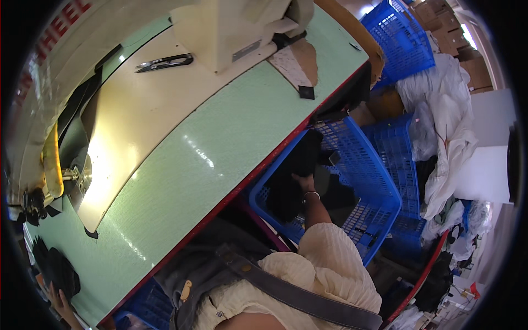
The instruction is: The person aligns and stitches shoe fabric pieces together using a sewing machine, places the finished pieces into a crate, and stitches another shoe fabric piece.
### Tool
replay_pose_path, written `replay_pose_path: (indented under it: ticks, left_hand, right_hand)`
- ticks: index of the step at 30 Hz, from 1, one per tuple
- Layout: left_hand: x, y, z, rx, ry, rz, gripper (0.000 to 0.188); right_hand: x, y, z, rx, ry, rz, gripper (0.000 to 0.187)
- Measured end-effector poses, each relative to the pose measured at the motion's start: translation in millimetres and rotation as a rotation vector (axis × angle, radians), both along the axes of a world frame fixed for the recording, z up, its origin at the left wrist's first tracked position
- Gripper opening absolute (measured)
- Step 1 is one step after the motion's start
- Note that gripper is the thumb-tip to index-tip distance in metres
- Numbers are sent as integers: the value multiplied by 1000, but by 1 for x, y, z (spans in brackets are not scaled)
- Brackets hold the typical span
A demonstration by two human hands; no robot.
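My right arm reaches down into a blue plastic basket [385, 192] beside the table. There my right hand [304, 182] is closed on black fabric [308, 151], its fingertips partly hidden by the cloth. More dark pieces lie in the basket around it. At the far left, my left hand [56, 301] rests against a small stack of black fabric pieces [55, 269] on the green table [220, 143]. Its visible fingers are stretched out and apart; the picture's rim cuts off part of the hand.
A sewing machine [203, 33] stands on the table, its cream bed carrying thread snips [165, 62]. A cardboard pattern piece [297, 60] lies behind it. Another blue basket [399, 41] and white plastic bags [440, 110] are at the right. The table has a red edge.
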State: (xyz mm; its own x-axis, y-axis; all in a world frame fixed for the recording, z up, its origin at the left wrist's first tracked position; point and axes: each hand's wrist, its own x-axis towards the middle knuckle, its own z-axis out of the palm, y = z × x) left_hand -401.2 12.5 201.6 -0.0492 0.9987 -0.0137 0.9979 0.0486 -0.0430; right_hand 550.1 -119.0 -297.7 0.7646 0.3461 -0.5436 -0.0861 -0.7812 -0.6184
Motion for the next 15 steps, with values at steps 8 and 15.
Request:
replay_pose_path:
  ticks: [8,15]
  left_hand:
    - [19,3,-5,72,-318,99,36]
    - [38,-1,-2,106,-418,151,38]
  right_hand:
    - [-14,7,40,-263,-197,25,94]
    - [-29,28,81,336,559,-144,73]
